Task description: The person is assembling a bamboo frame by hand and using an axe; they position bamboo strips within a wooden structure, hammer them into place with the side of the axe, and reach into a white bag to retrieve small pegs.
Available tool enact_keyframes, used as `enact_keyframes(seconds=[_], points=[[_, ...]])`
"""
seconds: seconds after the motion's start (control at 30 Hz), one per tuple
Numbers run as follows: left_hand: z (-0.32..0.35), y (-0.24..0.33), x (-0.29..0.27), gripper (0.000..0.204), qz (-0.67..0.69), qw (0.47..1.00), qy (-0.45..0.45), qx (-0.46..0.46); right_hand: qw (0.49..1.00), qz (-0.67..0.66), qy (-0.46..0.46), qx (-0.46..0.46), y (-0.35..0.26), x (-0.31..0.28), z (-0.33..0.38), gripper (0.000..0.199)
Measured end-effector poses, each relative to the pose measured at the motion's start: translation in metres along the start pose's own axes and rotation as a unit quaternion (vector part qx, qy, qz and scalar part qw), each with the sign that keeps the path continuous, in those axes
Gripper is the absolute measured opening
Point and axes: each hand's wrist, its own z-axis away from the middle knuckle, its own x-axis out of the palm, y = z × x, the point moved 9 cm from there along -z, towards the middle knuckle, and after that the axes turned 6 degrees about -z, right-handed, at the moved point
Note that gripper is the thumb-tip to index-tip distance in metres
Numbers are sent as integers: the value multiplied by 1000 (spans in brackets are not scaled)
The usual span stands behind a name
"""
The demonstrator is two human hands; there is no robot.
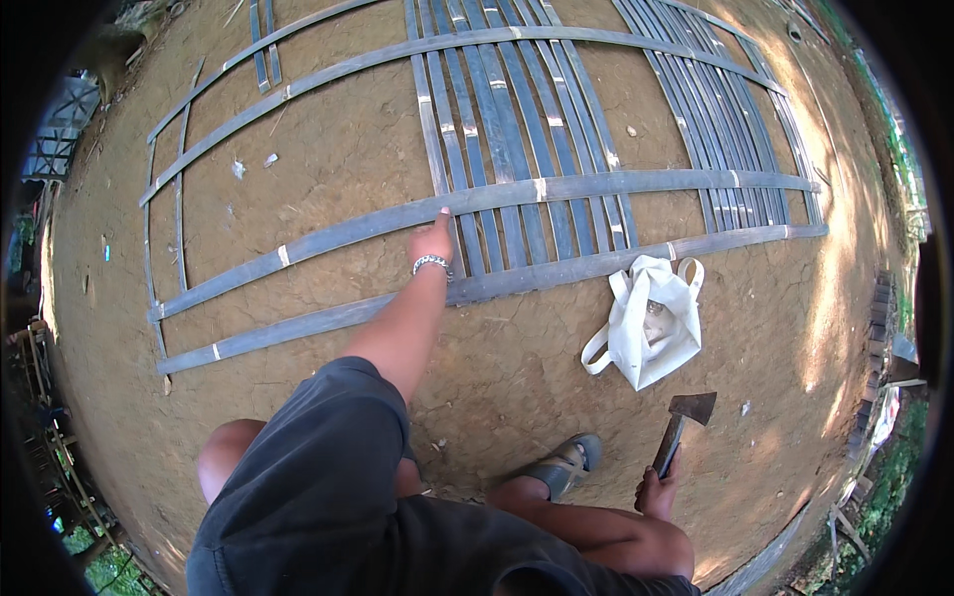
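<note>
Dark grey shorts (318, 487) and bent bare knees fill the lower middle of the frame, above a bamboo lattice on bare earth.

Left hand (432, 238), with a beaded silver bracelet (431, 263) at the wrist, reaches up to the centre of the frame, fingers stretched flat and open onto a long grey split-bamboo strip (328, 236) that runs crosswise; it touches the strip just left of where upright slats (497, 129) cross it. Right hand (656, 492), at the lower right, is closed around the dark handle of a broad-bladed chopping knife (681, 427), blade pointing up and away over the brown dirt ground (338, 139). Between knife and lattice lies a white cloth tote bag (651, 323), its top edge touching the nearest strip. One grey sandal (566, 462) shows beside the right knee.
</note>
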Motion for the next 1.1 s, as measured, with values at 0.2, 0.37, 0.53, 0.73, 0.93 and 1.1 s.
enact_keyframes(seconds=[0.2, 0.37, 0.53, 0.73, 0.93, 1.1], points=[[-41, -23, 24, 80, 91, 994, -39, -45, 996, -56, -58, 33, 32, 10, -22, 88], [-46, -23, 33, 74, 201, 974, -68, -79, 994, -34, -93, 42, 42, 17, -17, 88], [-57, -23, 32, 73, 156, 982, -80, -74, 991, -6, -121, 52, 56, 23, -13, 88], [-42, -8, 30, 64, 169, 984, -39, -45, 992, 2, -114, 56, 49, 21, -20, 87], [71, 22, -3, 42, -26, 929, 310, 200, 995, -48, -81, 45, 36, 16, -42, 86], [205, 99, 136, 23, 1, 859, -51, 509, 988, -118, -68, 73, 47, 19, -47, 86]])
